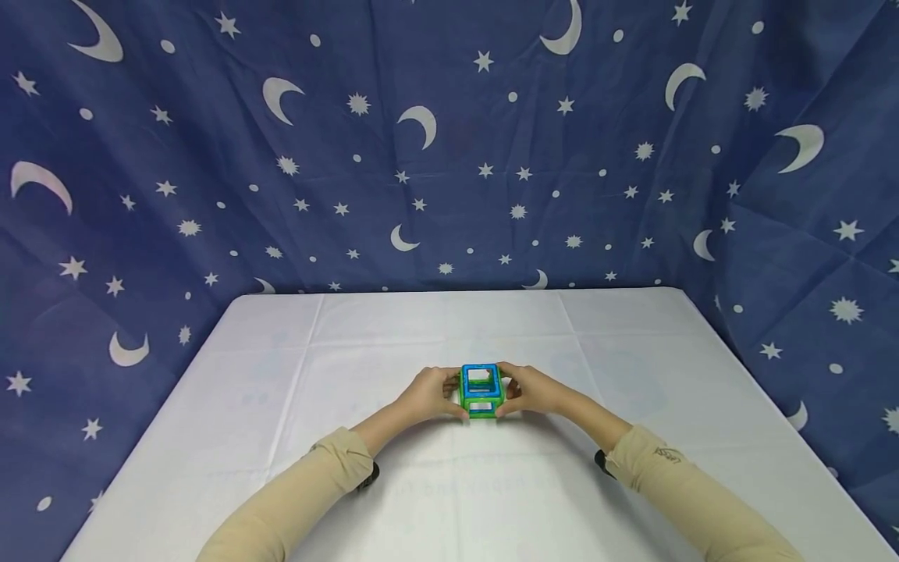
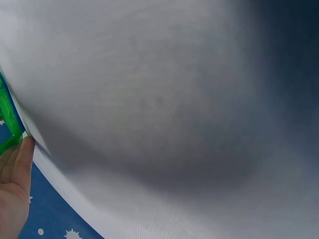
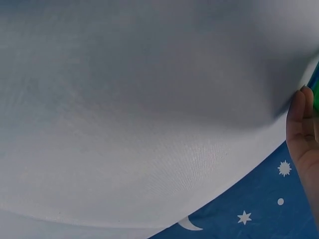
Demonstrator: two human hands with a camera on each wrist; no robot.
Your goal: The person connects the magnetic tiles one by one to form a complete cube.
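Observation:
A small cube of magnetic tiles, with open square frames, stands on the white-covered table; its top frame is blue and its sides show green edges. My left hand holds its left side, thumb at the near corner and fingers toward the back. On the opposite side my right hand grips it the same way. In the left wrist view a green tile edge shows just above the left fingertips. The right wrist view catches only a sliver of the cube beside the right fingers.
White cloth covers the table, with faint crease lines. Behind it and along both sides hangs a dark blue curtain printed with moons and stars. Beige sleeves cover both forearms, with a dark band at each wrist.

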